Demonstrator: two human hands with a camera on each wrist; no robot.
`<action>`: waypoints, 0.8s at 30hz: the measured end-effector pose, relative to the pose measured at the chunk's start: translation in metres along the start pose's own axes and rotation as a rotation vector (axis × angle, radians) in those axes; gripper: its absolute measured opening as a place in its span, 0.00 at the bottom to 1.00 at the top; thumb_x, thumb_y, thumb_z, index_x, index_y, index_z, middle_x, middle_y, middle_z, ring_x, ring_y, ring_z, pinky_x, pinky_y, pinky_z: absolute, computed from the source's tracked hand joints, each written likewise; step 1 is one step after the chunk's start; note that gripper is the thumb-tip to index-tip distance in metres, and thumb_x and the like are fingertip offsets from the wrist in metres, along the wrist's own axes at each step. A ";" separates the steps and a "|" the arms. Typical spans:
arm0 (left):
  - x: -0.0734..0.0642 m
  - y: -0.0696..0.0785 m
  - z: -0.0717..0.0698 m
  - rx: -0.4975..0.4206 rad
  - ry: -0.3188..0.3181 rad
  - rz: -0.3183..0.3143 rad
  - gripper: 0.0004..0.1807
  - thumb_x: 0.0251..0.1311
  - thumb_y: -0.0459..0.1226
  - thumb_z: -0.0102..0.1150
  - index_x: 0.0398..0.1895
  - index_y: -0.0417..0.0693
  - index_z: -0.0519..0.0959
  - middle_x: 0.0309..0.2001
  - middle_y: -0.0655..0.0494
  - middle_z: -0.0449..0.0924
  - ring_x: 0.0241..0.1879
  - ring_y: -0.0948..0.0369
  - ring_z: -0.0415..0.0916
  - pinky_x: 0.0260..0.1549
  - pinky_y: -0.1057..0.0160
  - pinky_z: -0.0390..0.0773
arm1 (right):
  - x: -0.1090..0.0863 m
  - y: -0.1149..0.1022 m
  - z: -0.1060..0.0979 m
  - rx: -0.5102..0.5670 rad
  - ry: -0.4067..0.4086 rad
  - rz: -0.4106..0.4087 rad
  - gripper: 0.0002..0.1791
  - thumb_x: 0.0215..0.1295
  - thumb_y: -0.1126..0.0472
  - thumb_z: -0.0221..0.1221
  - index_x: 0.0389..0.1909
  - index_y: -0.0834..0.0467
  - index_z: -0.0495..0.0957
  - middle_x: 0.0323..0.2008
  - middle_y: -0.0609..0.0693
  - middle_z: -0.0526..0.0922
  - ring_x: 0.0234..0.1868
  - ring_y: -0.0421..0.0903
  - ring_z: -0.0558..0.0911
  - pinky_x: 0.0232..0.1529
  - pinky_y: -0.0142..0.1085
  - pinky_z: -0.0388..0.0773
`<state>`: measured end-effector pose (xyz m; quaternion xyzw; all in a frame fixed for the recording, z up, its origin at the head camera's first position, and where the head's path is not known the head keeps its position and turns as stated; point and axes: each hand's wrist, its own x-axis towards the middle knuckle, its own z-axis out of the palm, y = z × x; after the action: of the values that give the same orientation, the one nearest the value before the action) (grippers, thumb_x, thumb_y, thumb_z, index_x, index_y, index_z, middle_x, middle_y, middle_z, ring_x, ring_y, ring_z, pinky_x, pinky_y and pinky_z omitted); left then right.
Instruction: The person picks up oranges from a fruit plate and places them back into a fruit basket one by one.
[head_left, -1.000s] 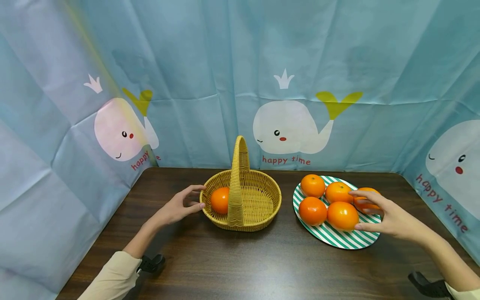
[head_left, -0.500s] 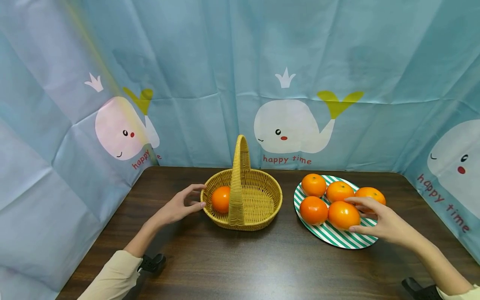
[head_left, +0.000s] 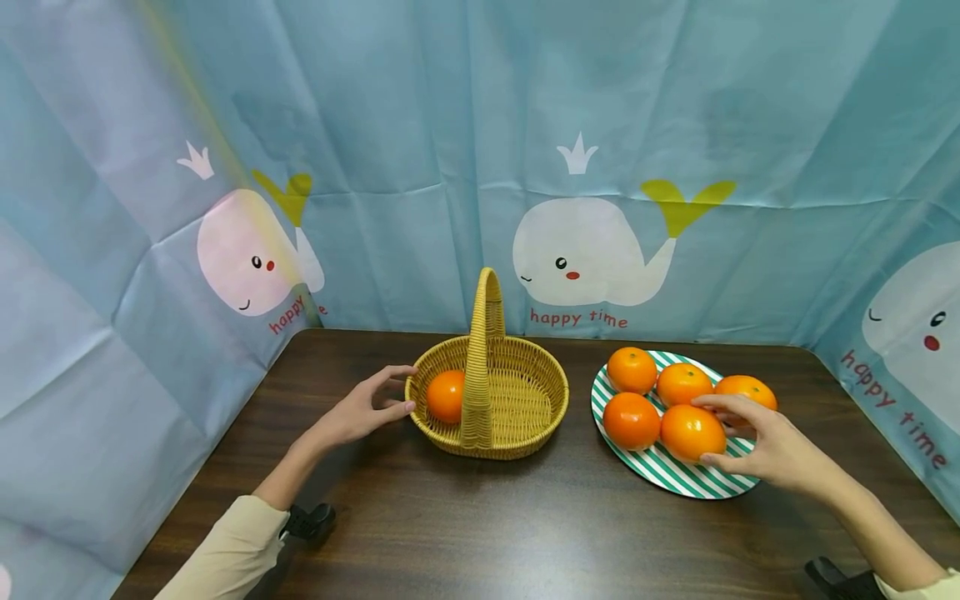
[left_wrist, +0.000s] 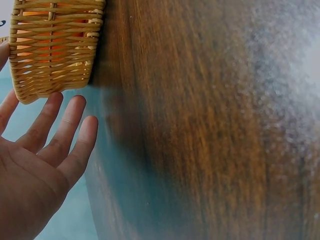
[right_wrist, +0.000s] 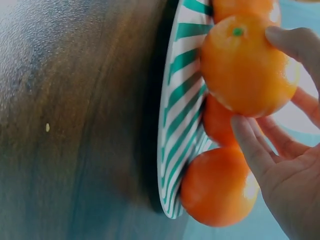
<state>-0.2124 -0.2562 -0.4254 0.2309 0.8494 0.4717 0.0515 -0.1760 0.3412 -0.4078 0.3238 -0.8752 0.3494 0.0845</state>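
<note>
A yellow wicker basket (head_left: 517, 448) with a tall handle stands at the table's middle, one orange (head_left: 444, 397) inside its left half. My left hand (head_left: 360, 412) touches the basket's left rim with index finger and thumb; its other fingers are extended in the left wrist view. On the right, a green-and-white striped plate (head_left: 663, 477) carries several oranges. My right hand (head_left: 780, 450) pinches the front orange (head_left: 692, 433), thumb on one side and fingers on the other. In the right wrist view that orange (right_wrist: 247, 70) shows a green stem spot.
More oranges lie close around the held one, including a front-left orange (head_left: 632, 421) and a back-right orange (head_left: 746, 392). The dark wooden table (head_left: 525, 533) extends in front of basket and plate. A blue whale-print curtain (head_left: 420, 250) hangs behind the table.
My right hand has moved left from beside the back-right orange and closed its fingers on the front orange. My left hand stays at the basket rim. The head view has shifted slightly.
</note>
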 end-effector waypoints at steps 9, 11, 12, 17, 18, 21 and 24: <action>0.001 -0.003 0.000 0.002 0.008 0.007 0.30 0.71 0.38 0.63 0.72 0.43 0.66 0.69 0.41 0.67 0.63 0.41 0.70 0.54 0.44 0.77 | -0.002 -0.006 -0.014 0.082 -0.015 0.011 0.39 0.48 0.73 0.78 0.64 0.60 0.75 0.57 0.50 0.75 0.49 0.38 0.81 0.48 0.24 0.77; 0.000 -0.003 0.000 -0.002 0.007 0.007 0.30 0.71 0.38 0.63 0.72 0.43 0.66 0.69 0.41 0.67 0.63 0.41 0.70 0.55 0.44 0.77 | -0.001 -0.007 -0.019 0.105 -0.017 -0.014 0.40 0.48 0.76 0.76 0.64 0.63 0.74 0.58 0.50 0.75 0.51 0.38 0.80 0.49 0.25 0.77; 0.000 -0.003 0.000 -0.004 0.007 0.006 0.30 0.71 0.38 0.63 0.73 0.43 0.66 0.69 0.41 0.66 0.63 0.41 0.70 0.55 0.44 0.76 | 0.000 -0.007 -0.022 0.117 -0.016 -0.022 0.40 0.47 0.77 0.76 0.64 0.64 0.73 0.58 0.49 0.75 0.51 0.37 0.80 0.49 0.25 0.77; -0.001 -0.001 0.001 -0.003 0.011 0.003 0.30 0.71 0.38 0.63 0.73 0.43 0.66 0.69 0.41 0.66 0.63 0.41 0.69 0.55 0.44 0.77 | 0.008 -0.010 -0.033 0.171 -0.009 -0.004 0.40 0.49 0.81 0.72 0.66 0.66 0.71 0.60 0.50 0.76 0.54 0.38 0.80 0.49 0.27 0.78; -0.001 0.000 0.001 -0.001 0.012 0.002 0.30 0.71 0.38 0.63 0.73 0.43 0.66 0.69 0.41 0.66 0.64 0.41 0.69 0.54 0.45 0.78 | 0.010 -0.011 -0.034 0.177 -0.008 0.012 0.40 0.50 0.80 0.72 0.66 0.66 0.71 0.60 0.50 0.76 0.54 0.38 0.80 0.49 0.27 0.79; -0.001 -0.001 0.001 0.007 0.016 0.004 0.30 0.71 0.38 0.63 0.73 0.43 0.66 0.69 0.41 0.66 0.64 0.40 0.69 0.54 0.44 0.78 | 0.016 -0.011 -0.036 0.178 -0.004 0.056 0.39 0.52 0.79 0.72 0.67 0.62 0.72 0.61 0.51 0.76 0.55 0.39 0.80 0.49 0.30 0.80; 0.000 -0.001 0.001 0.016 0.023 0.008 0.30 0.71 0.38 0.63 0.73 0.43 0.67 0.69 0.42 0.67 0.64 0.40 0.69 0.54 0.43 0.77 | 0.022 -0.011 -0.034 0.171 0.006 0.075 0.38 0.54 0.77 0.72 0.67 0.60 0.72 0.61 0.52 0.76 0.56 0.39 0.80 0.48 0.30 0.80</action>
<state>-0.2121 -0.2563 -0.4269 0.2293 0.8528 0.4678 0.0378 -0.1888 0.3467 -0.3680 0.2955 -0.8535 0.4267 0.0462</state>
